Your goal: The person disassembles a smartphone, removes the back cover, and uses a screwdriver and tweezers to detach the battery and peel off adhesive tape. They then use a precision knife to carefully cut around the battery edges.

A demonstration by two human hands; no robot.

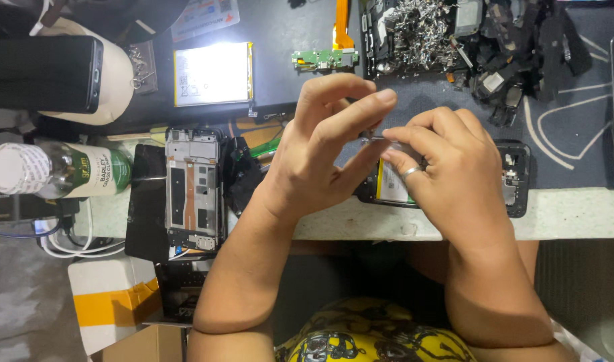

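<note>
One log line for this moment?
left hand: pinching small metal piece | right hand: pinching it too | below: opened phone

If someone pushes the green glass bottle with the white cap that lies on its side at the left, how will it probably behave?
The green glass bottle with the white cap lies on its round side, so it would probably roll. It rests near the pale table's edge, so it might fall. Being glass, it could break.

Glossy foil battery [213,74], shiny metal scrap pile [417,30], matt dark work mat [568,134], clear plastic bottle [59,171].
</note>
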